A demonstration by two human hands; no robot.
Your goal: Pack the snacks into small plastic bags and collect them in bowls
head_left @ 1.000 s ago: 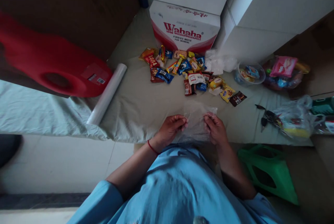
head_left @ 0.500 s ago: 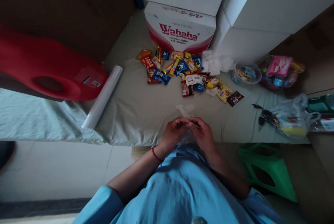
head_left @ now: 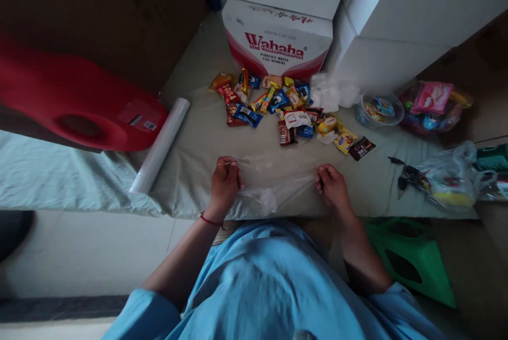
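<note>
Head view, the only feed I have. I'm looking down on a bench or table covered with pale grey-green cloth (head_left: pixel 198 163), a person in a light blue top (head_left: pixel 270 282) at its near edge.

Left hand (head_left: pixel 224 184): bare, ring on a finger, thin red cord (head_left: pixel 211 220) at the wrist. Thumb and bent fingers pinch one end of a thin, clear plastic film (head_left: pixel 278 168). Right hand (head_left: pixel 332 184): bare, pinching the other end between thumb and fingers. The hands stand well apart. The film stretches between them above the near part of the cloth, creased, with a whitish bunched patch low in the middle. I can't tell whether it is a bag or a single sheet.

Beyond the film I log a loose spread of small wrapped snacks (head_left: pixel 248 114) in blue, red, yellow and brown, a flat dark brown packet (head_left: pixel 362 148) at its right end. Behind it, a white-and-red cardboard carton (head_left: pixel 275 46) lettered "Wahaha". Crumpled clear plastic (head_left: pixel 329 94) lies right of the spread, then a round clear plastic tub (head_left: pixel 365 118) with packets inside.

Left side: a white, glossy roll (head_left: pixel 161 144) lies slantwise beside a big red plastic container (head_left: pixel 127 107). Lower right, below cloth level: a green plastic object (head_left: pixel 432 266) with cut-out openings.
</note>
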